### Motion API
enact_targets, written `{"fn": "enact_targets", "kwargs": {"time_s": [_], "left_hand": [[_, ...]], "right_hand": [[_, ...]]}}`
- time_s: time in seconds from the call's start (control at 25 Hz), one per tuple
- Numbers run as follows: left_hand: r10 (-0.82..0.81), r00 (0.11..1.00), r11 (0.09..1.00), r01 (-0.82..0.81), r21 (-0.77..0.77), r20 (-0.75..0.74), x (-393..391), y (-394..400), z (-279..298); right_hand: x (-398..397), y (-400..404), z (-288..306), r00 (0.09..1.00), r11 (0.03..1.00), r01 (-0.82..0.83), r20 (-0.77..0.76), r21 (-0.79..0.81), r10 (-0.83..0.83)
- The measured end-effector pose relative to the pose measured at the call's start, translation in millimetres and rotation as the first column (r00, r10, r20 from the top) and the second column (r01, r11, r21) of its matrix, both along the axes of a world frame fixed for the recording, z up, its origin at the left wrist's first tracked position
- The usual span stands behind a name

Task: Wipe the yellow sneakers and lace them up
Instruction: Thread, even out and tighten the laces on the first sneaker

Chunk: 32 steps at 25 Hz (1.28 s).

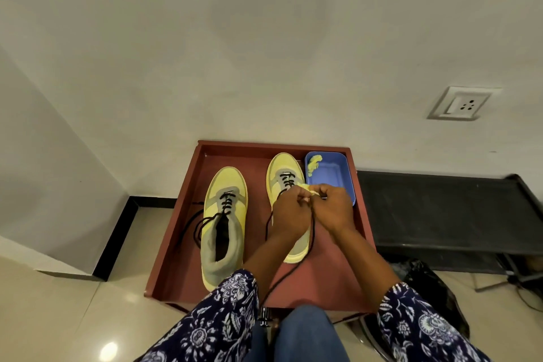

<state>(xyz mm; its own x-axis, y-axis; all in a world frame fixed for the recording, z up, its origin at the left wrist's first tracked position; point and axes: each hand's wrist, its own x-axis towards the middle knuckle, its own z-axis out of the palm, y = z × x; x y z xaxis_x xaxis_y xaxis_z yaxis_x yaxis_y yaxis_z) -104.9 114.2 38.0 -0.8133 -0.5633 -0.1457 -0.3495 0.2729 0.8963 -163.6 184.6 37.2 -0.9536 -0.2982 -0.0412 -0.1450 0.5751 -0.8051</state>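
A dark red tray-like table (pixel 360 223) stands against a plain white wall with a socket (pixel 461 103). Both yellow sneakers (pixel 224 226) sit on it; left hand (pixel 289 214) and right hand (pixel 335 209) pinch a black lace (pixel 312 232) with curled fingers. No readable writing.

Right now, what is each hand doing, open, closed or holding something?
Left hand: closed, pinching the black lace above the right-side sneaker.
Right hand: closed, pinching the same lace and a scrap of yellow cloth.

glossy floor tiles (pixel 73 317), matt wall (pixel 264 38)
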Motion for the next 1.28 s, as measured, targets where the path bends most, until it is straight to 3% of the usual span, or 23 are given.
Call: {"fn": "enact_targets", "kwargs": {"time_s": [0.12, 0.2, 0.64, 1.04, 1.28], "left_hand": [[-0.008, 1.000, 0.966, 0.001, 0.258, 0.026, -29, 13, -12], [-0.025, 0.998, 0.944, 0.004, 0.330, 0.061, -47, 17, -22], [-0.048, 0.982, 0.919, -0.027, 0.393, 0.180, -89, 28, -57], [-0.083, 0.982, 0.865, -0.014, 0.501, 0.170, -89, 28, -64], [-0.074, 0.986, 0.844, -0.017, 0.536, 0.149, -80, 21, -59]], "right_hand": [[-19, 12, 1, 0.999, 0.998, 0.050, -0.012, 0.027, -0.050], [-32, 18, -3, 0.995, 0.995, 0.097, 0.019, 0.040, -0.097], [-73, 14, -44, 0.959, 0.983, 0.170, 0.219, 0.067, -0.181], [-71, 15, -59, 0.950, 0.992, 0.122, 0.285, 0.038, -0.128], [-68, 12, -50, 0.960, 0.986, 0.157, 0.226, 0.054, -0.166]]}}
